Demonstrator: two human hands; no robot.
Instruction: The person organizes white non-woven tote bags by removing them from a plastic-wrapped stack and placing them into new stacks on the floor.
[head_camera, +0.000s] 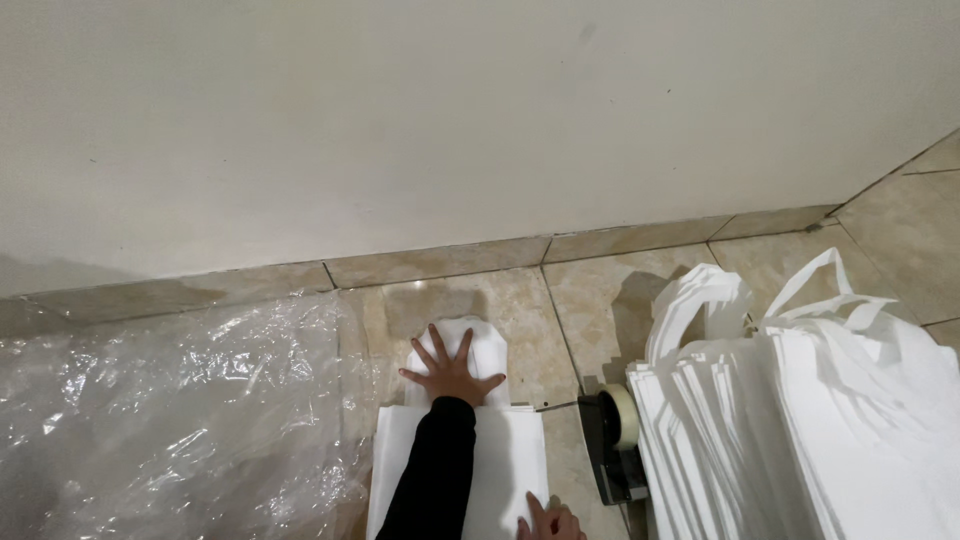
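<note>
A white tote bag (490, 450) lies flat on the tiled floor (600, 290), its handle end pointing at the skirting along the wall (450, 110) and stopping short of it — a strip of bare tile lies between. The left hand (450, 370), in a black sleeve, presses palm-down with fingers spread on the bag's handles. The right hand (550, 522) shows only partly at the bottom edge, fingers resting on the bag's lower right corner; it grips nothing visible. Crumpled clear plastic sheeting (170, 420) crowds the bag's left edge. Just off its right edge stands a tape dispenser (612, 440), and touching that a tall stack of white bags (800, 430) — only a narrow strip of tile separates dispenser and bag.
</note>
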